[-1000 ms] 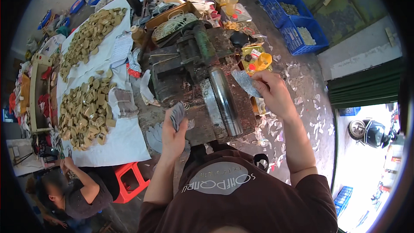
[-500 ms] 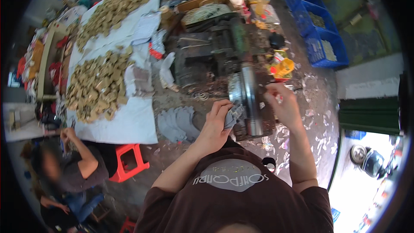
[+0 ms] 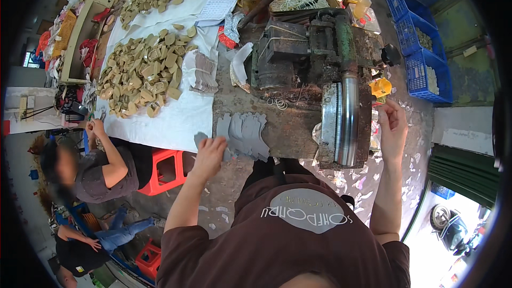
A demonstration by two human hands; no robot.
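My left hand (image 3: 209,158) is at the edge of the worktable, fingers bent down over a thin grey piece (image 3: 200,138) whose rounded end shows past the fingertips. Just right of it lies an overlapping row of similar grey pieces (image 3: 246,133). My right hand (image 3: 393,126) hangs beyond the right side of an old, dirty machine (image 3: 288,48), thumb and fingers curled together. Whatever may be between those fingers cannot be made out. A shiny metal roller (image 3: 349,120) with a ridged silver strip (image 3: 330,120) along it faces me between my hands.
Piles of tan pieces (image 3: 144,74) cover a white sheet (image 3: 165,136) at left, beside a grey bundle (image 3: 200,72). A person (image 3: 106,165) sits near a red stool (image 3: 162,173). Blue crates (image 3: 426,77) stand at right. A yellow container (image 3: 380,87) is beside the machine; scraps litter the floor.
My left hand has moved left from the roller, carrying a grey piece to the row. My right hand stays right of the machine, fingers curled. The view has shifted, so the table appears farther left.
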